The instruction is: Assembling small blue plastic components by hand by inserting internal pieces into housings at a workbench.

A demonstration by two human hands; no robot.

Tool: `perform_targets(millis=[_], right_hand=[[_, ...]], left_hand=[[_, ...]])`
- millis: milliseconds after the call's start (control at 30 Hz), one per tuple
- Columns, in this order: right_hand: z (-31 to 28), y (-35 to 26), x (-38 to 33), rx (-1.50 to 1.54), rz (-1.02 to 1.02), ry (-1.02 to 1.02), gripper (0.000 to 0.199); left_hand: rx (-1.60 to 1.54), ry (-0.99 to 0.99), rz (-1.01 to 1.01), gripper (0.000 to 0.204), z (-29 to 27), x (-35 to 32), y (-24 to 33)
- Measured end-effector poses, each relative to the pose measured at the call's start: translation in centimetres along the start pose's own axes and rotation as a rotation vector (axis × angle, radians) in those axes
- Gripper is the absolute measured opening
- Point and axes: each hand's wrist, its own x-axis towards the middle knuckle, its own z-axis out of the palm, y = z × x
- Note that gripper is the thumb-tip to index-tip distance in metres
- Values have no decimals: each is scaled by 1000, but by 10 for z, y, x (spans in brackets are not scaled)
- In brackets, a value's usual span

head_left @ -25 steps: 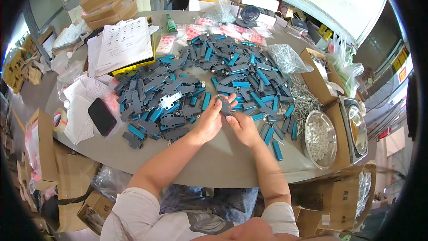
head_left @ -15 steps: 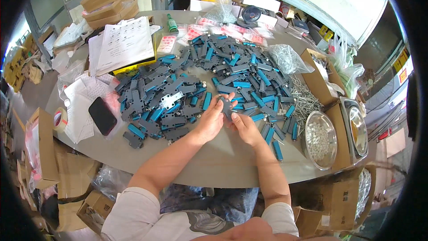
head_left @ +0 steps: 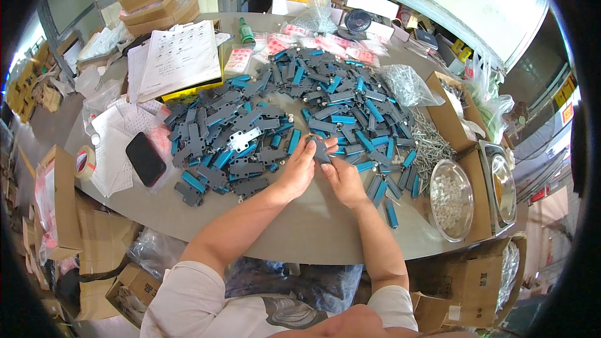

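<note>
Between both hands, above the middle of the table, I hold a dark grey plastic part, much of it covered by my fingers. My left hand grips it from the left side, fingers curled around it. From the right, my right hand closes on its lower end with thumb and fingers. Similar grey and blue parts lie in a heap to the left and in a larger heap beyond and to the right. Whether the held part has a blue side cannot be seen.
Long metal screws lie right of the heap, beside a steel bowl of small white pieces. A black phone, a tape roll and papers sit on the left. Open cardboard boxes flank the table's right edge.
The held part has tilted slightly between my fingers, and my right hand has shifted a little around it. The whole view has moved slightly; the heaps look the same.
</note>
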Motion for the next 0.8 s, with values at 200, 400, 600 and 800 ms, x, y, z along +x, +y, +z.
perform_targets(millis=[200, 400, 600, 800], right_hand=[[-7, -12, 0, -36, -30, 60, 29], [-32, 20, 6, -211, 67, 156, 22], [-82, 68, -11, -788, 326, 290, 29], [-84, 46, -5, -219, 72, 243, 22]], left_hand=[[26, 50, -115, 29, 5, -4, 4], [268, 187, -258, 31, 2, -7, 5], [71, 361, 311, 25, -21, 18, 40], [261, 136, 45, 44, -24, 6, 11]])
